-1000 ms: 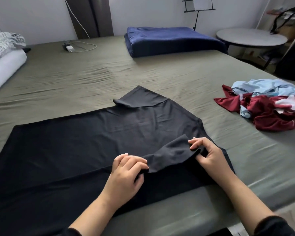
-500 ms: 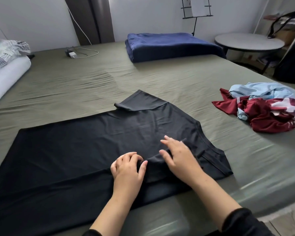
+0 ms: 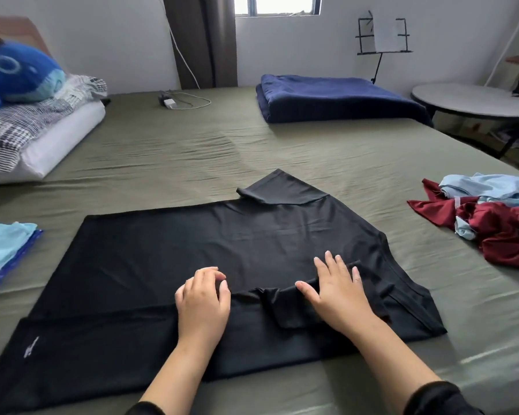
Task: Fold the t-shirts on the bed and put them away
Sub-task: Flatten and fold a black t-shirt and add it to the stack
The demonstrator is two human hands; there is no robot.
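Note:
A black t-shirt point(image 3: 192, 259) lies flat and sideways on the olive bed sheet point(image 3: 282, 151), its collar end to the right. Its near sleeve is folded in over the body. My right hand point(image 3: 339, 289) lies flat with spread fingers on that folded sleeve and presses it down. My left hand point(image 3: 204, 298) sits just left of it with curled fingers, thumb and fingertips pinching the cloth at the edge of the fold. The far sleeve point(image 3: 279, 187) sticks out toward the back.
A heap of dark red and light blue shirts point(image 3: 492, 229) lies at the right. A folded light blue stack point(image 3: 3, 250) sits at the left edge. Farther back are a folded navy blanket point(image 3: 336, 97), pillows point(image 3: 42, 136), a charger cable point(image 3: 180, 101) and a round table point(image 3: 474, 100).
My right hand has let go of the sleeve's end, moved left and flattened on top of the folded sleeve. My left hand has stayed at the fold. The view has tilted up.

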